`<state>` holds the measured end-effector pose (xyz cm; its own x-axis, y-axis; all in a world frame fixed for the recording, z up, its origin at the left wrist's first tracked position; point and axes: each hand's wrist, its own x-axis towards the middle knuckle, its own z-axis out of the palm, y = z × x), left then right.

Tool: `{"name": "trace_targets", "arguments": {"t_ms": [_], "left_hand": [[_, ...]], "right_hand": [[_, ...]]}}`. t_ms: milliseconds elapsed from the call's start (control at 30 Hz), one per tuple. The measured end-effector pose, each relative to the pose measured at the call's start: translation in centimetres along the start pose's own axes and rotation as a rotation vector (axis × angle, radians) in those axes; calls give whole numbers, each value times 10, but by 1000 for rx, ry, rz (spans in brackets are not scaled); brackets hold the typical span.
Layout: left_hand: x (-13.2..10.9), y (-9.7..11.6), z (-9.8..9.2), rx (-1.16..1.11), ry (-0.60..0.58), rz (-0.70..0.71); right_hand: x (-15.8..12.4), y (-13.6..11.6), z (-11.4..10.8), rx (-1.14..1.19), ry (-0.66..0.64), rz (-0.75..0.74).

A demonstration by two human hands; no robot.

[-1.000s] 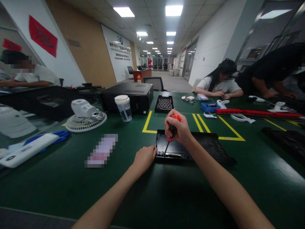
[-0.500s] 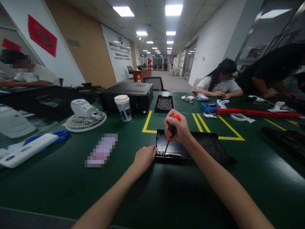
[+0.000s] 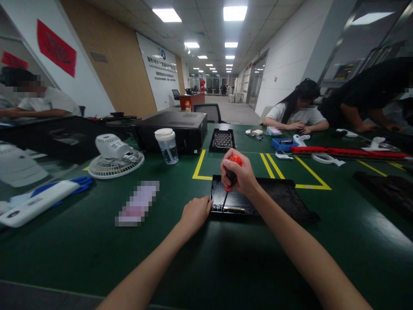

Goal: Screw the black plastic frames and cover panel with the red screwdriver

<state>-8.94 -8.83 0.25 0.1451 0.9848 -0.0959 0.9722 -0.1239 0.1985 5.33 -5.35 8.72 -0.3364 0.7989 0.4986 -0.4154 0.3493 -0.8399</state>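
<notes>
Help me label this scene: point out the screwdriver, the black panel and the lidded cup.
Screwdriver (image 3: pixel 236 160): head view, red top end of the handle.
Black panel (image 3: pixel 279 193): head view, upper face, right of the screwdriver.
Lidded cup (image 3: pixel 168 147): head view, clear side below the lid.

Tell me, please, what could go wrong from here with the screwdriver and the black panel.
The screwdriver, gripped in the right hand, leans over the near edge of the black panel; its tip might slip and scratch the surface.

A slip to the side could also reach the left hand, close by at the left end.

The right end has no hand on it, so the panel might pivot under pressure.
</notes>
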Motion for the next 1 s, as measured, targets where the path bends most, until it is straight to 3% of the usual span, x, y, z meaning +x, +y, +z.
{"name": "trace_targets", "arguments": {"t_ms": [433,733,1000], "left_hand": [[2,-2,4,20,30,23],[1,1,0,22,4,10],[1,1,-1,10,-15,-19]], "right_hand": [[-2,0,5,-25,-14,-12],[-1,-1,4,135,-79,26],[-4,-3,1,118,-70,50]]}}
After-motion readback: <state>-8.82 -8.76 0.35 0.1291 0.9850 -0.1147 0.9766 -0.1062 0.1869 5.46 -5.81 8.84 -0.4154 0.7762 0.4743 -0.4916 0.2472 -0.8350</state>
